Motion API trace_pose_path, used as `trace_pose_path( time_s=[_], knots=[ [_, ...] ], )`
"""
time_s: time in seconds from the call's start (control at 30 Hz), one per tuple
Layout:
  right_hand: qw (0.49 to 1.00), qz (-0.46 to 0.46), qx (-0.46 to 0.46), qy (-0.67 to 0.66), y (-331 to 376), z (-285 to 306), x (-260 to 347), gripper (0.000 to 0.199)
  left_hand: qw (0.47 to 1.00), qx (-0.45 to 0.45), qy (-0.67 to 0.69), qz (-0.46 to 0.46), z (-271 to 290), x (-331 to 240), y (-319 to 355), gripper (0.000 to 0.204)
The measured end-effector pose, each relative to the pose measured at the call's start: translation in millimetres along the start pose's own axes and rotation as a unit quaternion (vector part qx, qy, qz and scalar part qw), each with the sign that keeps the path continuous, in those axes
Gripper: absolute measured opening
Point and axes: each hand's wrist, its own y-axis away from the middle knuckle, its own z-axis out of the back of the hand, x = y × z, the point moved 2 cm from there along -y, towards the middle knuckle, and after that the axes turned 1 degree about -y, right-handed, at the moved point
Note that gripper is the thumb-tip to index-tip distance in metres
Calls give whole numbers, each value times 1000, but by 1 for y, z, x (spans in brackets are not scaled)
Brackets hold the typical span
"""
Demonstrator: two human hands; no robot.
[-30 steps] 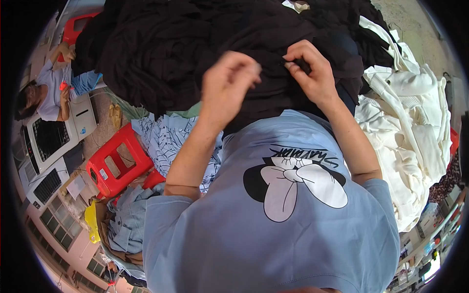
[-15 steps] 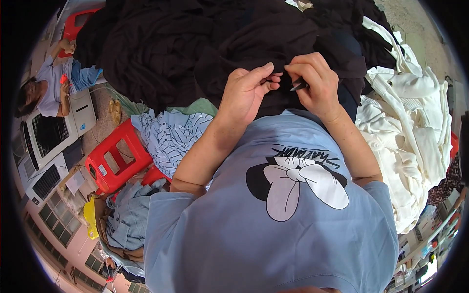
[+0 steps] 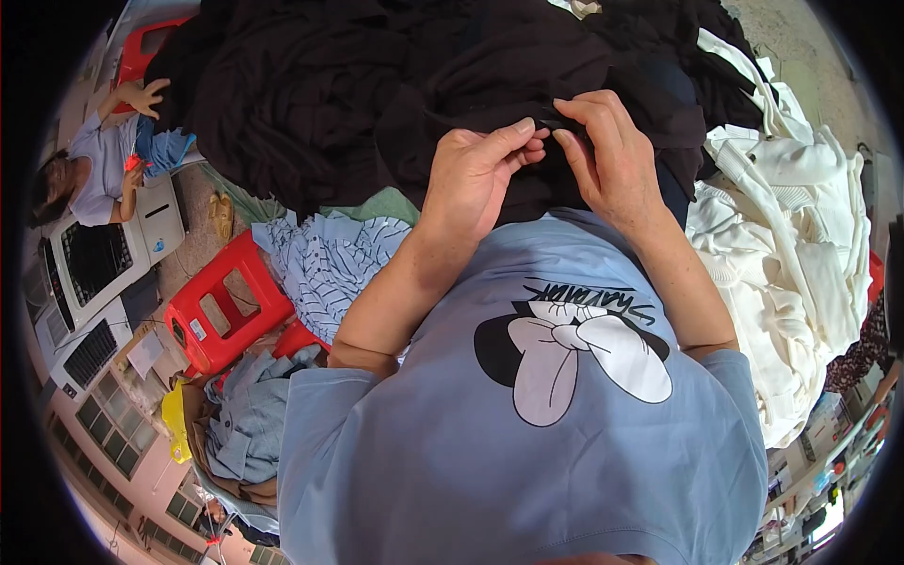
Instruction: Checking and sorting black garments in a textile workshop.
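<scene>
A heap of black garments (image 3: 311, 104) fills the area in front of me. My left hand (image 3: 478, 177) is closed over it, thumb pressed to the forefinger, pinching an edge of black cloth (image 3: 452, 111). Close by on its right, my right hand (image 3: 614, 160) has thumb and forefinger curved around a small dark tool (image 3: 554, 121) that looks like thread snips, though its outline blends into the cloth. The tip of that tool sits beside my left fingertips. The rest of the tool is hidden behind my right fingers.
White garments (image 3: 767, 282) are piled at right. On the left lie a blue striped shirt (image 3: 334, 259), a red plastic stool (image 3: 226, 306) and a bag of blue-grey clothes (image 3: 250, 424). Farther left, another person (image 3: 99, 160) sits holding a small red object (image 3: 135, 162).
My right hand has turned, its thumb and forefinger now reaching toward my left fingertips. The tool's shiny end no longer shows below the fingers. The other person's hand has opened out.
</scene>
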Motion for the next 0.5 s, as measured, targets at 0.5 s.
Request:
trace_pose_path(
  time_s=[0.5],
  knots=[
    [998, 35, -24, 46, -1, -3, -4, 24, 999, 5, -24, -30, -1, 5, -2, 20]
  ],
)
